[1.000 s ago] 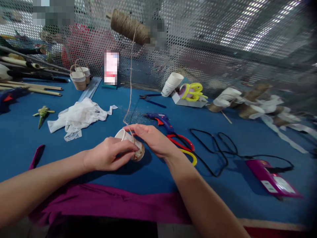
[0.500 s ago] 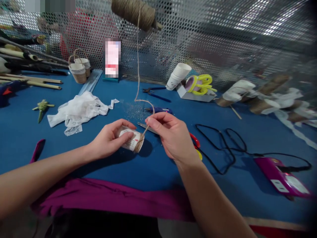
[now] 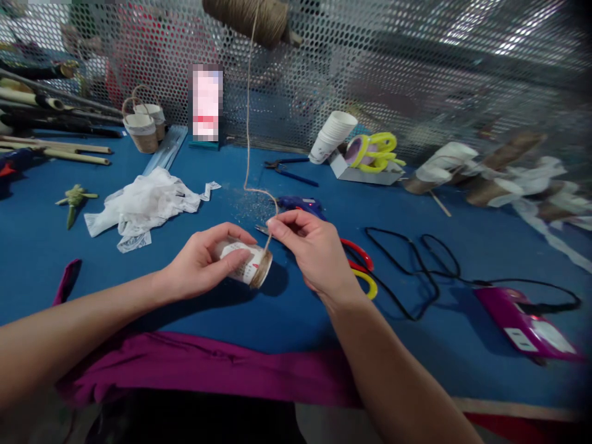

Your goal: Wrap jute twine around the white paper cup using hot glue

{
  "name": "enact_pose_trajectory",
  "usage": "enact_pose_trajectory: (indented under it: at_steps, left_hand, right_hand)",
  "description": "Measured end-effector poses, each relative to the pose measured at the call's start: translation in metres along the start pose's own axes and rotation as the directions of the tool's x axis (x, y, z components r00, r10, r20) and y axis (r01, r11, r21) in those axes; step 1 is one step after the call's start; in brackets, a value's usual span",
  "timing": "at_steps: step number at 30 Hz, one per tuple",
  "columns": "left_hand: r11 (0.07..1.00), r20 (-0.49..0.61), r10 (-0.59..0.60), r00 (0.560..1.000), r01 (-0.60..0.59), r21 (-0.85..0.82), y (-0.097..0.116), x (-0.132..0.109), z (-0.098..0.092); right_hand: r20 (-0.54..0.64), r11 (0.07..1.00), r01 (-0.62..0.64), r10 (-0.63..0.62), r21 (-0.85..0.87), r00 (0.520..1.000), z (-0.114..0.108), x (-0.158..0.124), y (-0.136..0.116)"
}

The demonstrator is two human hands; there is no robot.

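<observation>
A small white paper cup (image 3: 242,261) lies tilted in my left hand (image 3: 203,262), whose fingers and thumb are closed round it. Brown twine (image 3: 262,269) is wound about the cup's right end. My right hand (image 3: 314,253) pinches the strand between thumb and forefinger, just above the wound part. From there the strand (image 3: 248,123) runs up to a large twine spool (image 3: 252,21) hanging at the mesh. Scissors with red and yellow handles (image 3: 365,287) lie partly hidden beneath my right hand. Behind that hand sits a blue glue gun (image 3: 303,205).
Crumpled white lace (image 3: 143,206) lies at left, near two small twine-wrapped baskets (image 3: 144,132). Pliers (image 3: 291,171), stacked paper cups (image 3: 330,139) and a box (image 3: 365,169) stand at the back. A black cord (image 3: 407,234) leads to a purple device (image 3: 522,327) at right.
The cup has turned slightly in my left hand. My right hand has shifted a little left, drawing the strand closer round the cup, and more of the scissor handles shows.
</observation>
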State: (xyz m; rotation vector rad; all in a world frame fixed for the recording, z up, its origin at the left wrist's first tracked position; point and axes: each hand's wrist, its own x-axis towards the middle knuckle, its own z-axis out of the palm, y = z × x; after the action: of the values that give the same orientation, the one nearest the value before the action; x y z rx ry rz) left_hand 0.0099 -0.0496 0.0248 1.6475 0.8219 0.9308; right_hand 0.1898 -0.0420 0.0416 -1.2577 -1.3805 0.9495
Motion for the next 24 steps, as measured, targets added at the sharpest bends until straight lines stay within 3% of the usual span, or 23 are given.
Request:
enact_pose_trajectory:
  at_steps: [12, 24]
  left_hand:
    - [0.973, -0.036, 0.185, 0.982, -0.178, 0.144, -0.0015, -0.0039, -0.0022]
    - [0.955, -0.064, 0.227, 0.972, -0.21, 0.209, 0.0012, -0.007, -0.0025]
  right_hand:
    - [0.038, 0.998, -0.047, 0.048, -0.036, 0.998, 0.0029, -0.0019, -0.0009]
    - [0.103, 0.993, -0.114, 0.113, 0.004, 0.988, 0.0054, -0.0026, -0.0003]
